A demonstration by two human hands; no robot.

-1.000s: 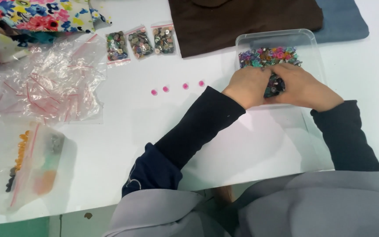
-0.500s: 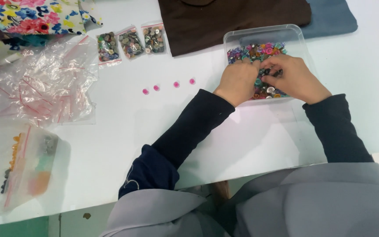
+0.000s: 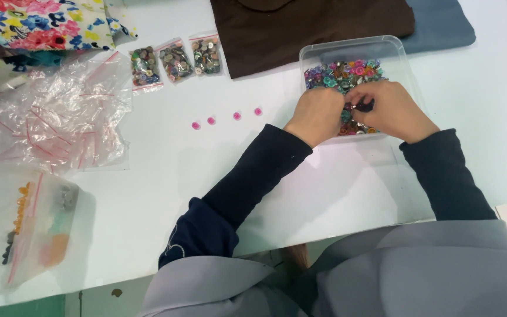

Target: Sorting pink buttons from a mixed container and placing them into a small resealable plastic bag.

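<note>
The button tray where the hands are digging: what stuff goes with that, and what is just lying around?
In use:
- left hand and right hand, both in the clear tray
- mixed coloured buttons
- four pink buttons in a row

Lying about:
- three small button bags
- empty plastic bags
- brown cloth
- floral fabric

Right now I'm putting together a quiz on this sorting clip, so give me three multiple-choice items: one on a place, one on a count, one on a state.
1. Where are both hands?
A. in the clear tray of buttons
B. on the brown cloth
C. on the floral fabric

2. How many pink buttons lie in a row on the table?
A. two
B. four
C. seven

3. How are the three small button bags?
A. emptied out
B. filled, lying flat
C. stacked up

Answers:
1 A: left hand and right hand meet over the clear tray.
2 B: four pink buttons show.
3 B: the small button bags lie side by side, full.
</note>
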